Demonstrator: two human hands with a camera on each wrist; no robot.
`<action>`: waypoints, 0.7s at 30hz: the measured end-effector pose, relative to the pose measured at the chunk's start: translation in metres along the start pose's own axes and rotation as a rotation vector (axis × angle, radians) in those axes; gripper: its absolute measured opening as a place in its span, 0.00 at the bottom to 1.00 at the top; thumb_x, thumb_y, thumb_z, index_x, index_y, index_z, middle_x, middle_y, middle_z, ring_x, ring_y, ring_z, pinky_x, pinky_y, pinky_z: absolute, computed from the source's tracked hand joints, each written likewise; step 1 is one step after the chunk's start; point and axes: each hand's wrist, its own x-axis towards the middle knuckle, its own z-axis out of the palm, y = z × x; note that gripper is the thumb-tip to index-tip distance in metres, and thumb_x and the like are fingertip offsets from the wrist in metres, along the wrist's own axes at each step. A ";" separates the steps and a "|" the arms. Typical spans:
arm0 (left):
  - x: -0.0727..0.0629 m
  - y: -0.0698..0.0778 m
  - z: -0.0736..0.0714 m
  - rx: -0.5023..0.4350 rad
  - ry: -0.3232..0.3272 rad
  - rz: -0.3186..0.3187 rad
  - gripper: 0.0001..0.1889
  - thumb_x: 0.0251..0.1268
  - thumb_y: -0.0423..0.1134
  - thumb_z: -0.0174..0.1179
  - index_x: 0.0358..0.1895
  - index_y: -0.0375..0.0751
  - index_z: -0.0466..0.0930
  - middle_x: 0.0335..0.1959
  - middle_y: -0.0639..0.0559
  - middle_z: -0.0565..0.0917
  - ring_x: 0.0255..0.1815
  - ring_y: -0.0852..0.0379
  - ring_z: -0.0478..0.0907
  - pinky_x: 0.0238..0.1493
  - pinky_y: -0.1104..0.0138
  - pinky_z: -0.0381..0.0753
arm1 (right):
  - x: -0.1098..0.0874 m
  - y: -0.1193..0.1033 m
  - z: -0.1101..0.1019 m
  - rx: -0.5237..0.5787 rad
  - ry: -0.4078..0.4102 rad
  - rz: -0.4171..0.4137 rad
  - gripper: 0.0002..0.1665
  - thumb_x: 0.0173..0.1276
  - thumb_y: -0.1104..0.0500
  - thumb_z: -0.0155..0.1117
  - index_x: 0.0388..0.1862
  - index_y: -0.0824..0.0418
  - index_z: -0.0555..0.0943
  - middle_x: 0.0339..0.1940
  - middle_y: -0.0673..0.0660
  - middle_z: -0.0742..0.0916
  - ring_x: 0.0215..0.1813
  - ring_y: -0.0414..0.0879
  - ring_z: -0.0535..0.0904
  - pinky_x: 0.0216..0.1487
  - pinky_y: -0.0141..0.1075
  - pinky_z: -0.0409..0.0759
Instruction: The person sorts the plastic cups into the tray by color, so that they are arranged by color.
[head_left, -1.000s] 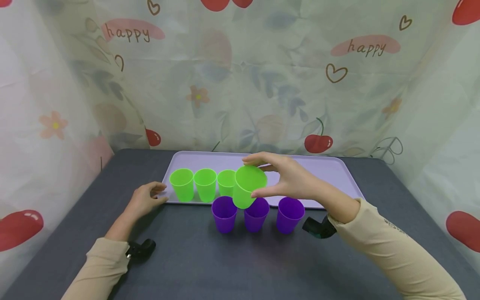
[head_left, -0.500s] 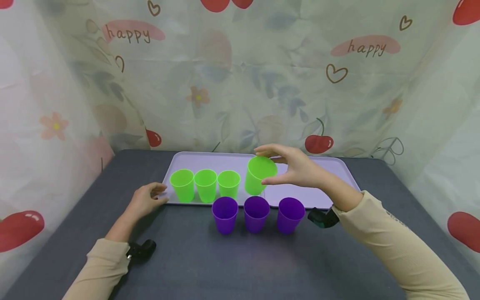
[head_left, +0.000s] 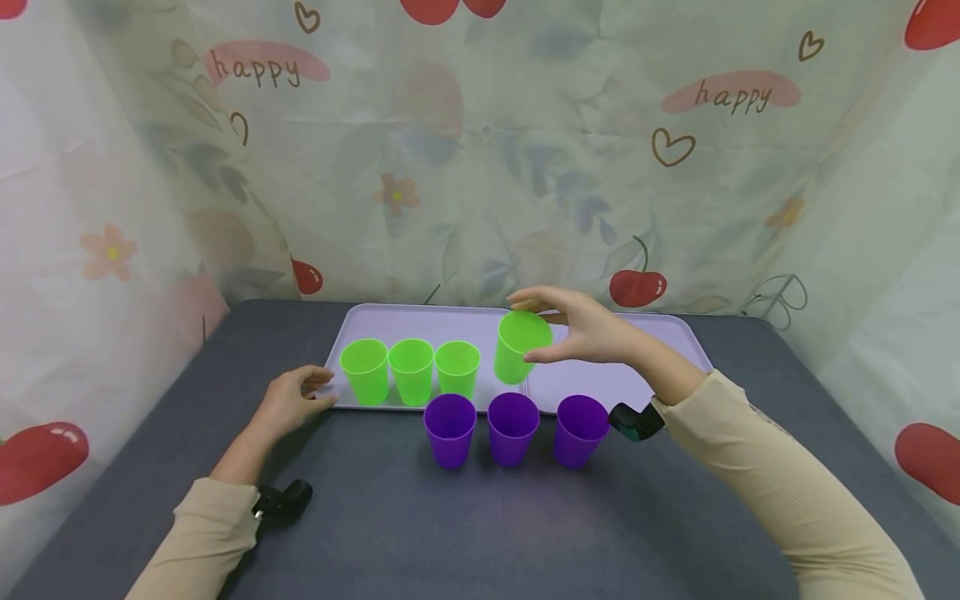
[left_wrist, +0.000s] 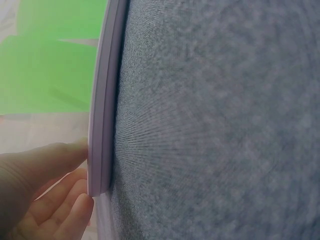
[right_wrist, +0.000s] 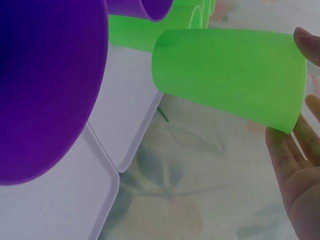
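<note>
My right hand (head_left: 588,329) holds a green cup (head_left: 515,354) by its rim, thumb on the near side and fingers on the far side. The cup is upright above the right end of the left lavender tray (head_left: 420,321). In the right wrist view the cup's side (right_wrist: 225,75) shows, with the fingertips right at its rim. Three more green cups stand in a row on that tray, the nearest to the held one being the right-hand cup (head_left: 457,367). My left hand (head_left: 288,400) grips the tray's near left corner, its thumb at the rim in the left wrist view.
A second lavender tray (head_left: 600,379) adjoins the first on the right. Three purple cups stand upright in front of the trays: left (head_left: 451,442), middle (head_left: 512,442) and right (head_left: 576,442). A dark grey cloth (head_left: 465,533) covers the table; a printed curtain (head_left: 480,183) hangs behind.
My right hand has carried the green cup back and to the right, from over the purple cups to over the tray, slowing in the last half second. The left hand has stayed put.
</note>
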 end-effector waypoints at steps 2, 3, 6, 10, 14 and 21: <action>0.000 -0.001 0.000 -0.001 0.002 0.004 0.20 0.59 0.33 0.61 0.53 0.26 0.74 0.52 0.29 0.78 0.53 0.33 0.76 0.54 0.47 0.77 | 0.002 0.004 0.001 0.002 -0.014 0.002 0.39 0.51 0.58 0.74 0.63 0.59 0.69 0.61 0.58 0.78 0.63 0.51 0.74 0.65 0.48 0.72; 0.000 -0.001 0.000 -0.001 0.003 0.006 0.20 0.59 0.33 0.61 0.53 0.26 0.74 0.52 0.29 0.78 0.53 0.34 0.76 0.54 0.47 0.77 | 0.004 0.005 0.001 0.002 -0.020 0.003 0.39 0.51 0.58 0.74 0.63 0.59 0.69 0.61 0.57 0.79 0.63 0.51 0.74 0.65 0.47 0.72; 0.000 -0.001 0.000 -0.001 0.006 0.006 0.20 0.59 0.33 0.61 0.53 0.26 0.74 0.51 0.29 0.78 0.53 0.34 0.76 0.54 0.47 0.77 | 0.008 0.011 0.003 0.006 -0.037 0.007 0.40 0.51 0.58 0.74 0.63 0.58 0.70 0.61 0.57 0.79 0.62 0.50 0.74 0.65 0.47 0.73; 0.001 -0.001 0.001 -0.001 0.009 0.006 0.20 0.59 0.33 0.61 0.53 0.26 0.74 0.51 0.29 0.78 0.52 0.34 0.76 0.54 0.47 0.77 | 0.013 0.017 0.005 0.016 -0.070 0.016 0.40 0.51 0.58 0.75 0.63 0.58 0.70 0.61 0.56 0.79 0.62 0.50 0.74 0.63 0.46 0.74; 0.001 -0.001 0.001 0.002 0.012 0.008 0.20 0.59 0.33 0.61 0.53 0.26 0.74 0.51 0.29 0.78 0.52 0.34 0.76 0.53 0.47 0.77 | 0.017 0.022 0.008 0.024 -0.109 0.024 0.40 0.50 0.59 0.75 0.63 0.58 0.70 0.61 0.56 0.78 0.62 0.50 0.73 0.64 0.47 0.74; 0.001 -0.002 0.001 0.002 0.016 0.013 0.20 0.58 0.33 0.61 0.52 0.26 0.74 0.50 0.29 0.79 0.52 0.34 0.77 0.53 0.47 0.77 | 0.026 0.028 0.015 0.009 -0.181 0.043 0.40 0.51 0.60 0.74 0.63 0.60 0.69 0.61 0.58 0.78 0.64 0.53 0.73 0.64 0.50 0.73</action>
